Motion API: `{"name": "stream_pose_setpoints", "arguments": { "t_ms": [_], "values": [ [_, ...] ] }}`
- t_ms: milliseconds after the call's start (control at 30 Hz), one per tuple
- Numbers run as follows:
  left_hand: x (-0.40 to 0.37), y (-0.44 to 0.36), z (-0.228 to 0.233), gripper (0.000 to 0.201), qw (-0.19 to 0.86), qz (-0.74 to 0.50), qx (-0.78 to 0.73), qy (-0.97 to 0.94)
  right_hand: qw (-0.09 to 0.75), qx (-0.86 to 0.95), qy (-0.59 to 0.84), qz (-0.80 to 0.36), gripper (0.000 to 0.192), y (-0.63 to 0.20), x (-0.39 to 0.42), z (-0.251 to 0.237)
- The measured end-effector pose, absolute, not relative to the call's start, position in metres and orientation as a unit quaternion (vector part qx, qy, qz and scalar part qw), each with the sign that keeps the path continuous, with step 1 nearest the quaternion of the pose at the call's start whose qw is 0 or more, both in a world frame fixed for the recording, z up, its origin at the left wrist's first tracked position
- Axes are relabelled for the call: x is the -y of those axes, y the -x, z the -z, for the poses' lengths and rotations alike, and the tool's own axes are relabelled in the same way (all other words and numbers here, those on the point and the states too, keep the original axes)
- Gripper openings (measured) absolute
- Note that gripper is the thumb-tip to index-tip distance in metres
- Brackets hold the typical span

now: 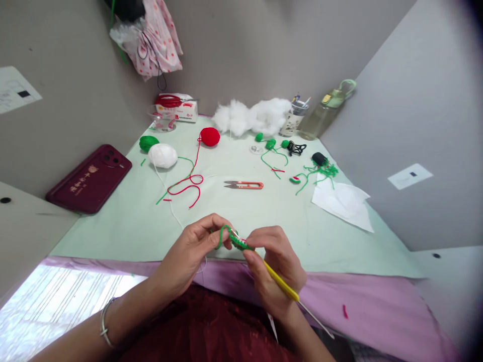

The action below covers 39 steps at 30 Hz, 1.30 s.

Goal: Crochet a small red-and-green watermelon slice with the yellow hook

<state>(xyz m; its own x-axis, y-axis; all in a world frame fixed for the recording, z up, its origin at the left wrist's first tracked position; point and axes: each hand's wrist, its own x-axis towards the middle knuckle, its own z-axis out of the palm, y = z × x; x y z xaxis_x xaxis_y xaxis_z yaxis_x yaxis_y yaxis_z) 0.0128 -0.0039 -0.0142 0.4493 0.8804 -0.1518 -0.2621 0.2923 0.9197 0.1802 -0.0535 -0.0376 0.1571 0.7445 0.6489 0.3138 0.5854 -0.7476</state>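
Near the table's front edge, a small green crochet piece with a bit of white and red is pinched between the fingers of my left hand, a green strand looping up beside it. My right hand grips a yellow-handled crochet hook; its thin metal tip meets the piece, and its other metal end points down past my wrist. The right fingertips also touch the piece. Beyond my hands lie orange thread snips. A white yarn ball trails a strand towards my left hand.
A red yarn ball and green yarn ball sit farther back. White stuffing lies along the wall. Small green crochet pieces and white paper are at right, a bottle behind. A dark red phone stands left.
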Motion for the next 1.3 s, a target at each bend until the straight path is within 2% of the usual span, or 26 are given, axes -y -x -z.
{"name": "stream_pose_setpoints", "arguments": {
  "t_ms": [400,1300],
  "values": [
    [0.0009,-0.0092,0.0201,0.017,0.711,-0.385,-0.347,-0.475,0.625,0.642,0.418,-0.148,0.021,-0.1843,0.054,0.0365],
    [-0.0006,-0.0065,0.0169,0.017,0.705,-0.378,-0.348,-0.488,0.609,0.651,0.419,-0.176,0.023,-0.184,0.0529,0.0349]
  ]
}}
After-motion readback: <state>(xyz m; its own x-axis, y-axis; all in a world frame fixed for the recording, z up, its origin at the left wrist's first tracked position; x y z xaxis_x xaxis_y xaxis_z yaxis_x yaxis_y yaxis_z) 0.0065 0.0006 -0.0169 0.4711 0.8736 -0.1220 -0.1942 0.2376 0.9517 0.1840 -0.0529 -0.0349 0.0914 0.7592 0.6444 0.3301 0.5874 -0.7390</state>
